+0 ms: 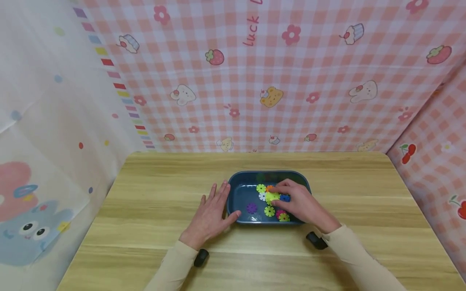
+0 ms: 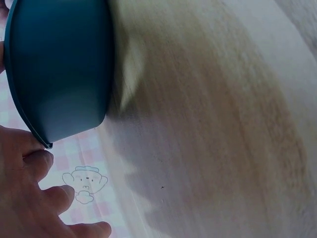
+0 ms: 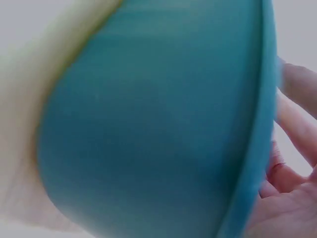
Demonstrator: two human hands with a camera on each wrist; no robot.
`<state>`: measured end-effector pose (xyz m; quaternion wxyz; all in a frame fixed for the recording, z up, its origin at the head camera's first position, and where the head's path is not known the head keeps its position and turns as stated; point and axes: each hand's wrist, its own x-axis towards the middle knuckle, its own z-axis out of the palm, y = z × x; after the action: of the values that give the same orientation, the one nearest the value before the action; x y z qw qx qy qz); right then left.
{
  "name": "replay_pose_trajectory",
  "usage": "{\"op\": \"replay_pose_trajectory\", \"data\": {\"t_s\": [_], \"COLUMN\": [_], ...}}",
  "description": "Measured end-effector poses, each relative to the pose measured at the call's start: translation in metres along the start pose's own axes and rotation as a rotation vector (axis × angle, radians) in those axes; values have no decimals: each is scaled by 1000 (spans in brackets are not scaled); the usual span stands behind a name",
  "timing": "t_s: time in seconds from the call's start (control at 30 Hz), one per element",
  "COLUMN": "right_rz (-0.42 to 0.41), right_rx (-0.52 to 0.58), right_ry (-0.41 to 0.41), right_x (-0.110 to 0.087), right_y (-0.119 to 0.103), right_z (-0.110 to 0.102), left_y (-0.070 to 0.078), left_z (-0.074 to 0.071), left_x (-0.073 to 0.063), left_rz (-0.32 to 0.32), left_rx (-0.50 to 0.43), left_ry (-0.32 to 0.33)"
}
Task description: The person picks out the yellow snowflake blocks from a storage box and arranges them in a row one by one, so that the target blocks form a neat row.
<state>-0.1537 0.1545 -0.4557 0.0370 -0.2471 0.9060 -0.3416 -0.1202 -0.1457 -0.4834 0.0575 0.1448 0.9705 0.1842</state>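
The left hand [image 1: 209, 216] rests its fairly straight, loosely spread fingers against the left rim of a dark blue tray [image 1: 241, 196], its grip wide; in the left-wrist view the frame cuts that hand off. The tray stands on the wooden surface [image 1: 156, 186]. Inside, from the left: a purple disc [image 1: 251, 208], yellow-green discs [image 1: 269, 211], a white disc [image 1: 262, 196], a half-hidden orange disc [image 1: 270, 188], a pink disc [image 1: 279, 214] partly covered, and a blue disc [image 1: 285, 198]. The right hand [image 1: 300, 202] reaches in, grip narrow around yellow-green pieces; whether it pinches any, I cannot tell. The right-wrist view, blurred, shows mostly tray wall.
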Motion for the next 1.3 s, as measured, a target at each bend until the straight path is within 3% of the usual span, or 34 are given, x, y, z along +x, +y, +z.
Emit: {"op": "replay_pose_trajectory", "data": {"t_s": [0.33, 0.57, 1.03, 1.3], "right_rz": [-96, -100, -318, -275], "right_rx": [7, 19, 73, 134], "right_ry": [63, 67, 96, 7], "right_x": [-20, -32, -46, -52], "right_y": [-17, -30, -44, -55], "right_z": [10, 17, 38, 47], "left_y": [-1, 0, -2, -2], "left_z": [2, 0, 0, 1], "left_x": [0, 1, 0, 0], "left_rz": [-7, -3, 19, 15], "left_rx": [-9, -5, 6, 7], "left_ry": [5, 1, 8, 13]}}
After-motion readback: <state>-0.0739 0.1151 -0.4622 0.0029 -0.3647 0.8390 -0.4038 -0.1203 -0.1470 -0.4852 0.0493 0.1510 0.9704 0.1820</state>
